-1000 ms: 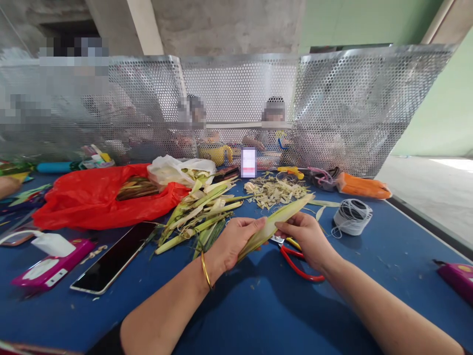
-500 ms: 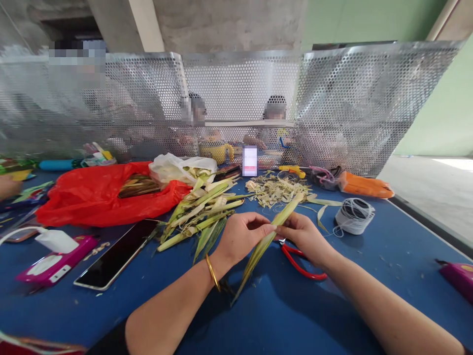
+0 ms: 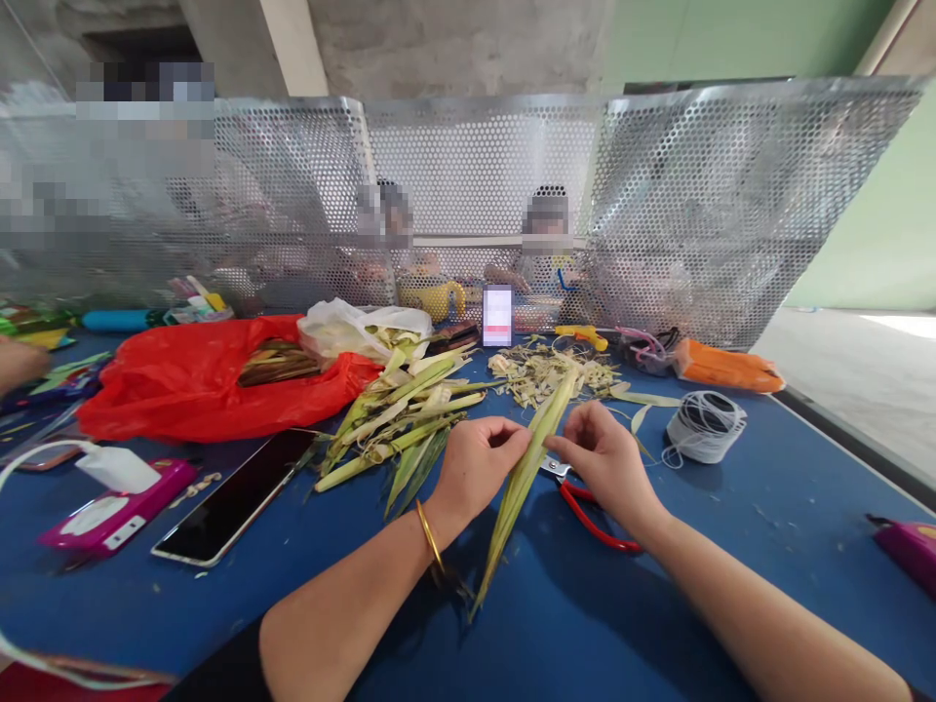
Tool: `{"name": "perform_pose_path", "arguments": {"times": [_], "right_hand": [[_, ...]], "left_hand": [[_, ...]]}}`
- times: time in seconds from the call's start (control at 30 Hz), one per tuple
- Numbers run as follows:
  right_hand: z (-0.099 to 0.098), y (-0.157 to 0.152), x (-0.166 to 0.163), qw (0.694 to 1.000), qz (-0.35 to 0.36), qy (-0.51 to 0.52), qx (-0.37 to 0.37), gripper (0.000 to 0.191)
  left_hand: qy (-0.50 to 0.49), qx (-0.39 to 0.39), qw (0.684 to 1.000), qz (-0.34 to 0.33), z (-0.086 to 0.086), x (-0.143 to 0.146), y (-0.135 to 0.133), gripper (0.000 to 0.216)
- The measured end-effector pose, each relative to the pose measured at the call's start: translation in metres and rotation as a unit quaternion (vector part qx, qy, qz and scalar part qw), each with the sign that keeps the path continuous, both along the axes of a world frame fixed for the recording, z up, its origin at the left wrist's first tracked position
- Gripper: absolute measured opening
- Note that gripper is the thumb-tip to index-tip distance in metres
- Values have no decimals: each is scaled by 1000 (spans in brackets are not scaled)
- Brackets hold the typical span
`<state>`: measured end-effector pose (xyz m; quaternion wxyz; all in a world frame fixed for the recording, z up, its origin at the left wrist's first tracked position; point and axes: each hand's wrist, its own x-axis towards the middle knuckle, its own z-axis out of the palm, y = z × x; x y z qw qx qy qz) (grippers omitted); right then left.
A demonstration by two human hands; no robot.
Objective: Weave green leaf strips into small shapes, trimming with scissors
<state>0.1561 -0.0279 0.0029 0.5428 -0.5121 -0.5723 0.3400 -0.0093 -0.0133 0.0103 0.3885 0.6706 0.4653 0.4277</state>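
A long pale green leaf strip (image 3: pixel 521 487) runs from near my wrist up toward the far side, over the blue table (image 3: pixel 556 624). My left hand (image 3: pixel 479 468) pinches it from the left at its middle, fingers closed. From the right my right hand (image 3: pixel 604 463) pinches the same spot with fingertips together. Red-handled scissors (image 3: pixel 589 512) lie on the table just under my right hand. A heap of green and pale leaf strips (image 3: pixel 399 414) lies left of my hands.
A red plastic bag (image 3: pixel 190 385) and a white bag (image 3: pixel 362 331) lie at the left rear. A phone (image 3: pixel 234 497) and a pink device (image 3: pixel 117 512) lie left. A spool of white thread (image 3: pixel 706 424), leaf trimmings (image 3: pixel 548 370) and an orange item (image 3: pixel 723 366) are right. Perforated metal screen (image 3: pixel 475 175) behind, people beyond.
The leaf strip has swung from nearly flat to steeply upright, its lower end now pointing toward me. Both hands shifted slightly away from me and stayed pinched on it.
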Motion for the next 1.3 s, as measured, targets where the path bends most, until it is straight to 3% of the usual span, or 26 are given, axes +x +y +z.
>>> {"name": "perform_pose_path", "arguments": {"times": [0.13, 0.33, 0.57, 0.8, 1.03, 1.2, 1.3], "right_hand": [[8, -7, -5, 990, 95, 78, -67, 26], [5, -6, -5, 979, 76, 130, -138, 28], [5, -3, -2, 969, 89, 180, -142, 25], [2, -2, -3, 983, 65, 133, -110, 22], [7, -6, 1, 986, 19, 159, -43, 17], [23, -2, 12, 963, 5, 266, -32, 11], [22, 9, 23, 983, -67, 161, -64, 17]], "left_hand": [[69, 83, 993, 41, -3, 3, -4, 20], [119, 148, 982, 7, -5, 4, -7, 23], [-24, -30, 999, 36, -8, 1, 6, 22], [17, -30, 999, -37, -10, 4, 3, 16], [-50, -133, 990, 15, -16, 3, 9, 17], [-56, -143, 987, 51, -13, 1, 13, 15], [-83, -161, 981, 66, -8, 0, 13, 14]]}}
